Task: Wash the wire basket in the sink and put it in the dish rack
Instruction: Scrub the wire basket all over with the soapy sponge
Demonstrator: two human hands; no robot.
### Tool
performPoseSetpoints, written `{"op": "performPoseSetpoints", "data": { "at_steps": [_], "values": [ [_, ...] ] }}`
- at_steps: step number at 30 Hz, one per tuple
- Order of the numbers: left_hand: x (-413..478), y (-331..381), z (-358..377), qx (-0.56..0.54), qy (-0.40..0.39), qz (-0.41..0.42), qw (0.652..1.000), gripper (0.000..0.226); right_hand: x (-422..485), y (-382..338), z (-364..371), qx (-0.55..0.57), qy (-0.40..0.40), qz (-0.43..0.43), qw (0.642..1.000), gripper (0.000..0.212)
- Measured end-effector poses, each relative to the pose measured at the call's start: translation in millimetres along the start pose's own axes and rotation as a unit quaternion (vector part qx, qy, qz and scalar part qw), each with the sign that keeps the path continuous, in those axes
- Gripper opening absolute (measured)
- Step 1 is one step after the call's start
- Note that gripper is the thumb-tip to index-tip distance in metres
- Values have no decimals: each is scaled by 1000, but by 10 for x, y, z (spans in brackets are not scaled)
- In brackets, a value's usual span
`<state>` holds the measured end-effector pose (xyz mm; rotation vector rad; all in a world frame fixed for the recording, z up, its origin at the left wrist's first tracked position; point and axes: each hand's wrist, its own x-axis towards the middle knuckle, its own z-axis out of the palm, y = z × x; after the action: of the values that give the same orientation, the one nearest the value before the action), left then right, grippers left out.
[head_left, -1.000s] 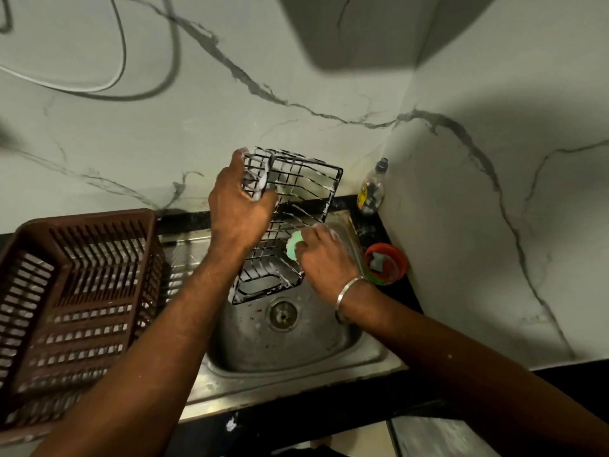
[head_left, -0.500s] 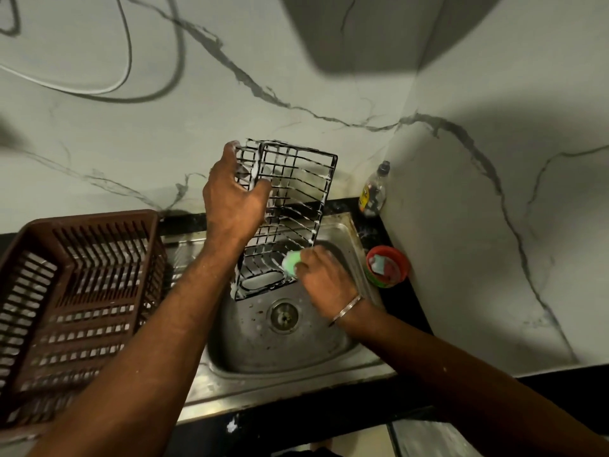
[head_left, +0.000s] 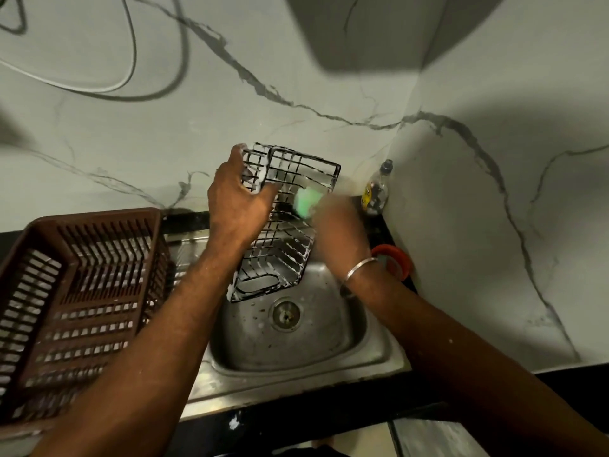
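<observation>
The wire basket (head_left: 286,249) stands on end at frame centre, tilted, with its lower end over the back of the sink (head_left: 296,351) and its upper end raised in front of the wall. White suds coat most wires.

Handling, as a judgement: the basket is light and stiff, with open mesh that offers many holds. The soap makes the thin wires slippery. Take hold at the rim or a corner, where wires meet, not on a single mid-span wire.

The left hand (head_left: 235,209) grips the upper left corner, its fingers (head_left: 239,156) curled round the rim wires. The right hand (head_left: 339,232) holds a green sponge (head_left: 306,201) against the basket's upper right side. Motion blur hides how those fingers lie. A metal bangle (head_left: 357,270) sits on that wrist.

The basin is steel and spotted with foam around the drain (head_left: 285,314). The brown plastic dish rack (head_left: 95,216) stands on the drainboard at frame left, just beside the sink. A small bottle (head_left: 375,192) stands in the back corner. An orange-rimmed bowl (head_left: 402,262) sits on the black bench (head_left: 296,420) right of the sink. The walls are white marble with dark veins, and a cable (head_left: 131,61) loops at upper left.
</observation>
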<state>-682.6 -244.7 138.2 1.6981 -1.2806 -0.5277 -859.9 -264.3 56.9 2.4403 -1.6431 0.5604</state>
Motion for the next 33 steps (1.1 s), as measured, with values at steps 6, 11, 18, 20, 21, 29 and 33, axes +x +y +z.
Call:
{"op": "performPoseSetpoints", "data": {
  "at_steps": [6,11,18,20,21,29,33],
  "values": [
    [-17,-32,10,13,-19,1,1000,93,-97,70,99,22,-14,-14,1000,39],
    [-56,-91,63,36,-43,-6,998,91,-129,86,169,28,-18,-13,999,33],
    [-44,-129,133,36,-48,-5,998,89,65,121,73,29,5,41,999,25],
    [-21,-130,142,62,-48,9,997,88,-40,6,106,10,-34,6,999,28],
    [-11,-141,144,68,-49,11,996,87,-46,5,92,14,-33,-1,999,30],
    [-11,-221,146,66,-55,-6,996,90,-17,104,142,12,-23,13,1000,31],
    [21,-318,173,38,-45,-30,998,83,-96,58,233,33,-28,44,998,36]
  ]
}}
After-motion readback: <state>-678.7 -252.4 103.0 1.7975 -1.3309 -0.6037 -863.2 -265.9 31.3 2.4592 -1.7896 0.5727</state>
